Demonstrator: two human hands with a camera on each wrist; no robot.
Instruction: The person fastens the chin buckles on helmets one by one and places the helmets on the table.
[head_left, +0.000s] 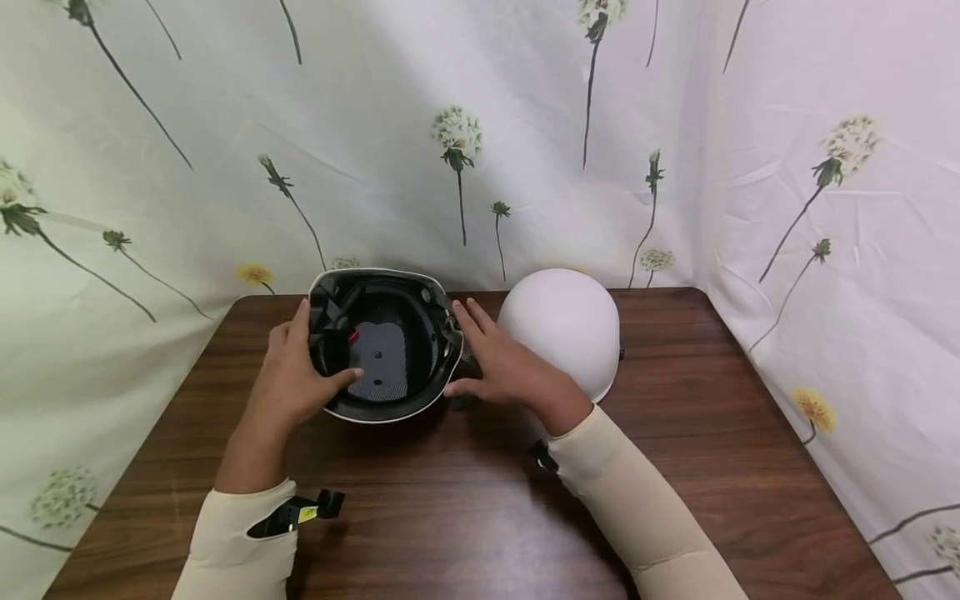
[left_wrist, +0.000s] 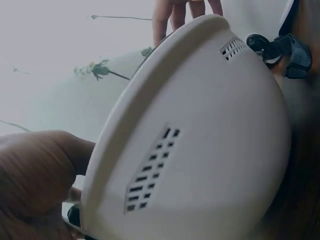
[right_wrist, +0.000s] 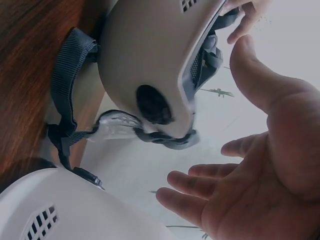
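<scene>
A white helmet (head_left: 386,414) lies upturned on the table in the head view, its black padded lining (head_left: 382,354) facing up. My left hand (head_left: 296,375) grips its left edge, thumb over the rim and fingers outside. In the left wrist view, the white shell (left_wrist: 215,110) shows slotted vents. My right hand (head_left: 502,367) is by the helmet's right edge with its fingers spread. The right wrist view shows that hand (right_wrist: 250,170) apart from the shell, near a round black knob (right_wrist: 154,104). A black strap (right_wrist: 65,80) hangs off the helmet.
A second white helmet (head_left: 562,325) sits dome up just right of the first, behind my right forearm. Both stand toward the back of the brown wooden table (head_left: 420,517). Flower-patterned cloth (head_left: 375,150) hangs right behind the table.
</scene>
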